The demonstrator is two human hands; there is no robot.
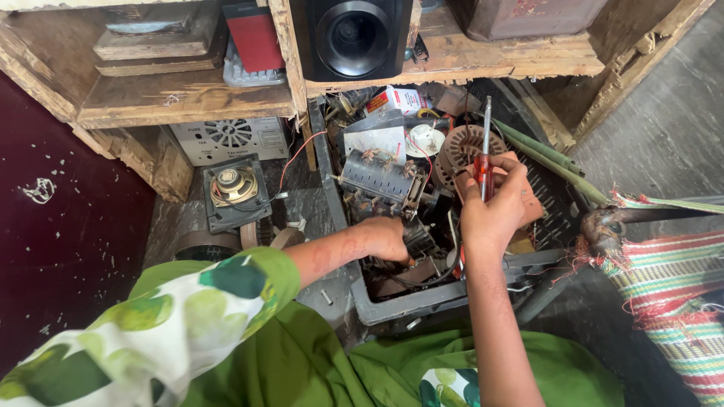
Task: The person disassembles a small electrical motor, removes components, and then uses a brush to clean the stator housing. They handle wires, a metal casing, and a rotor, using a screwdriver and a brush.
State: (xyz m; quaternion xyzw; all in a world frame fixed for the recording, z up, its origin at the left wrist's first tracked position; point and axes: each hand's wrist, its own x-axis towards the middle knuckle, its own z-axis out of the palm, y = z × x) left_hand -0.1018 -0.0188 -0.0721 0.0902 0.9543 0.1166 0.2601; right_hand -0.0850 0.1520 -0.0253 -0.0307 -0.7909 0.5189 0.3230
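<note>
A dark plastic crate (422, 301) full of old electrical parts lies on the floor in front of me. My right hand (494, 200) is closed around a red-handled screwdriver (485, 162), held upright with its metal shaft pointing up. My left hand (385, 237) reaches down into the crate among wires and parts; whether it grips anything is hidden. A grey metal component with wired terminals (377, 177) sits in the crate just above my left hand. A brown round motor winding (464, 147) lies near the screwdriver.
A loose speaker (234, 188) and a white vented box (226, 139) rest on the floor at left. Wooden shelves (181, 98) above hold a black speaker cabinet (351, 38) and a red book. A woven cot with a rusty frame (664, 264) stands at right.
</note>
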